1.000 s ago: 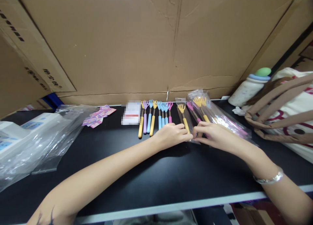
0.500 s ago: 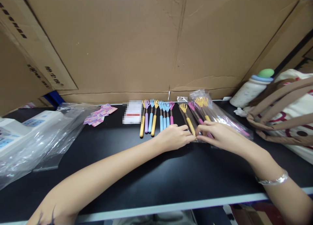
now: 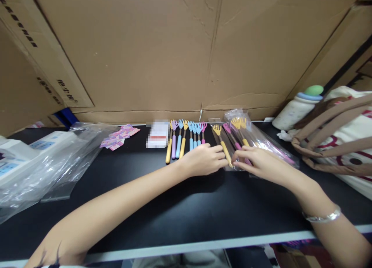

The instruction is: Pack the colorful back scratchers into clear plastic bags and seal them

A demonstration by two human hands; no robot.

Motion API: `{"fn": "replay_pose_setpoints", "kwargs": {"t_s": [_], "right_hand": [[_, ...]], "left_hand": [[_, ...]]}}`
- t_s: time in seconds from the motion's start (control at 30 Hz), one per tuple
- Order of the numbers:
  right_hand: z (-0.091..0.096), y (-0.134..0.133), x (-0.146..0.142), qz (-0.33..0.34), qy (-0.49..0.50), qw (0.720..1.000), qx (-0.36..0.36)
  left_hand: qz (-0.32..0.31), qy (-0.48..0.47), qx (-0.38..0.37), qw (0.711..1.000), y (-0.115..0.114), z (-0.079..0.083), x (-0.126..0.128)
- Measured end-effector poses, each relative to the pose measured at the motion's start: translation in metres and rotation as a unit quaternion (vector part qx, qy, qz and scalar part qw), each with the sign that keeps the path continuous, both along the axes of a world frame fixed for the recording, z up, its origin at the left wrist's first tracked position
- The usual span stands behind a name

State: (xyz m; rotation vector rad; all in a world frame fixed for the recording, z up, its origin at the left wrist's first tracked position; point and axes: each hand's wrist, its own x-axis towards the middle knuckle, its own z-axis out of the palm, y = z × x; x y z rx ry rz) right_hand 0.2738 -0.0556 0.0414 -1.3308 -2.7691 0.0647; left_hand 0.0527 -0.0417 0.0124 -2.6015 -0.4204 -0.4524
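A yellow back scratcher (image 3: 226, 151) lies inside a clear plastic bag (image 3: 215, 122), claw end away from me. My left hand (image 3: 205, 159) is closed at the left edge of the bag's near end. At the handle's end, my right hand (image 3: 258, 159) pinches the plastic between thumb and finger. Under and beside that hand are more bagged scratchers, among them a pink back scratcher (image 3: 231, 136) and a yellow back scratcher (image 3: 240, 124). Loose scratchers lie in a row left of my left hand, including a purple back scratcher (image 3: 174, 144) and several blue ones (image 3: 195, 138).
Pink cards (image 3: 119, 137) and a white paper (image 3: 158, 134) lie toward the back. Clear plastic bags (image 3: 66, 159) cover part of a white device (image 3: 49, 146) at left. A bottle (image 3: 296, 109) and cloth bag (image 3: 345, 136) stand at right. Cardboard (image 3: 139, 54) walls the back.
My left hand has shifted slightly left, its fingertips now a little further from the right hand. The right hand stays at the handle's end. The view has tilted slightly.
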Motion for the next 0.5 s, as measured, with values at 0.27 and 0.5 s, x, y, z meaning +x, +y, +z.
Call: {"fn": "replay_pose_setpoints", "kwargs": {"t_s": [0.27, 0.5], "right_hand": [[0.002, -0.001, -0.003, 0.014, 0.027, 0.999, -0.027], [0.0, 0.003, -0.002, 0.012, 0.018, 1.0, -0.016]], "left_hand": [[0.077, 0.005, 0.069, 0.995, 0.007, 0.022, -0.073], [0.291, -0.003, 0.031, 0.956, -0.001, 0.024, -0.184]]}}
